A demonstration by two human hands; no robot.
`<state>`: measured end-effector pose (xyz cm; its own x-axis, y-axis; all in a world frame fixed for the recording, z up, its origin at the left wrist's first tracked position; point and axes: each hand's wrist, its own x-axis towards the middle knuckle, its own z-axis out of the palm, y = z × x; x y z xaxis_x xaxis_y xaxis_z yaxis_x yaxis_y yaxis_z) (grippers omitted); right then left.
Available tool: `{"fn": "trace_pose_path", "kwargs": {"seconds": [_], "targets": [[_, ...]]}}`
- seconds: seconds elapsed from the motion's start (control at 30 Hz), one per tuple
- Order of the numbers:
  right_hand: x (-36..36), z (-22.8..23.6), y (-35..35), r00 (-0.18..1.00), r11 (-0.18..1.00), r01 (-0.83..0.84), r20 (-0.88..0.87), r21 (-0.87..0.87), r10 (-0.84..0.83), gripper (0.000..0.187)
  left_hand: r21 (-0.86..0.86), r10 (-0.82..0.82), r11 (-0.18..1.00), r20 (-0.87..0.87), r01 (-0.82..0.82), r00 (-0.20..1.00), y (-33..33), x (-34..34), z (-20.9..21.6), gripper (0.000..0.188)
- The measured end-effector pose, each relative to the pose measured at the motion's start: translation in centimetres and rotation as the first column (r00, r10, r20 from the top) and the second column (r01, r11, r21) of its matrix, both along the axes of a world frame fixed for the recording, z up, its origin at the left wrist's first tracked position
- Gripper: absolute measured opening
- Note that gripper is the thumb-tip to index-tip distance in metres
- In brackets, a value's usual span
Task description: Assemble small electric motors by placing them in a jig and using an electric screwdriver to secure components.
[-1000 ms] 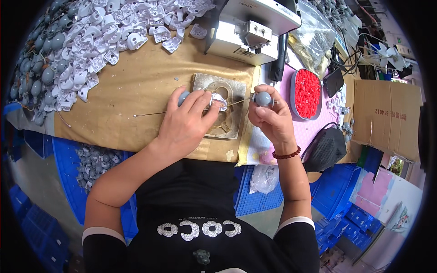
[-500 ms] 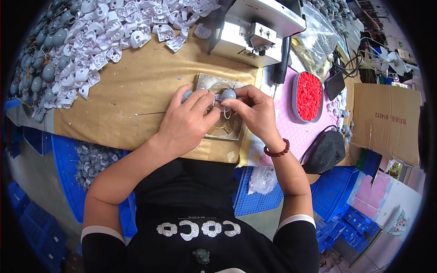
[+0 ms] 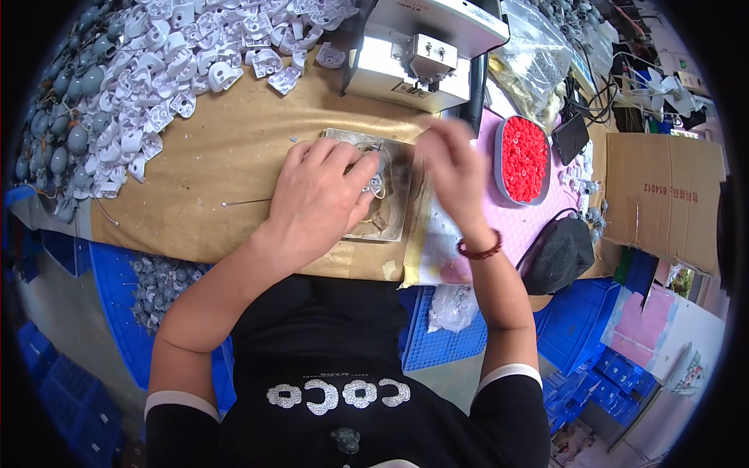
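My left hand (image 3: 316,199) is closed over a small grey rounded part (image 3: 382,162) with a white piece and a thin pale loop of wire. It holds this against the square metal plate (image 3: 396,210) on the bench, and the fingers hide much of the part. My right hand (image 3: 452,168) is in the air right of the plate, smeared by motion. Just beyond its fingers hangs a black pen-shaped electric screwdriver (image 3: 477,86); whether they touch cannot be made out. A thin wire (image 3: 248,203) lies left of my left hand.
White plastic shells (image 3: 187,54) are heaped at the far left beside grey bulb-shaped parts (image 3: 76,139). A metal machine (image 3: 406,74) stands behind the plate. Right of it are a tray of small red pieces (image 3: 524,160), a black mesh pouch (image 3: 558,253) and a cardboard box (image 3: 663,187).
My right hand has let go of the grey part and moved up and right toward the screwdriver. My left hand stays over the plate, still holding the part.
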<state>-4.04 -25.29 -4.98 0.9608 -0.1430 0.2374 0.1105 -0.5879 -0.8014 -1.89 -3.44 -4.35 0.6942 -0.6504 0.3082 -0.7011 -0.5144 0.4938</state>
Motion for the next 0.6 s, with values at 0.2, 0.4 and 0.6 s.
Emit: {"fn": "trace_pose_path", "kwargs": {"seconds": [0.2, 0.4, 0.6], "targets": [[7.9, -1.2, -9.0, 0.964, 0.801, 0.249, 0.065, -0.544, -0.256, 0.053, 0.056, -0.002, 0.998, 0.013, 0.001, 1.0, -0.7, 0.4, -0.1, 0.038], [8.5, -2.6, -9.6, 0.937, 0.936, 0.349, 0.008, 0.046, -0.35, 0.069, 0.013, 0.015, 1.0, 0.006, -0.015, 1.0, -1.0, 0.4, -0.4, 0.037], [5.9, 8.1, -2.2, 0.829, 0.872, -0.12, 0.531, 0.475, -0.176, 0.031, -0.037, 0.026, 0.999, 0.009, -0.026, 1.0, -0.7, 0.4, -0.8, 0.035]]}}
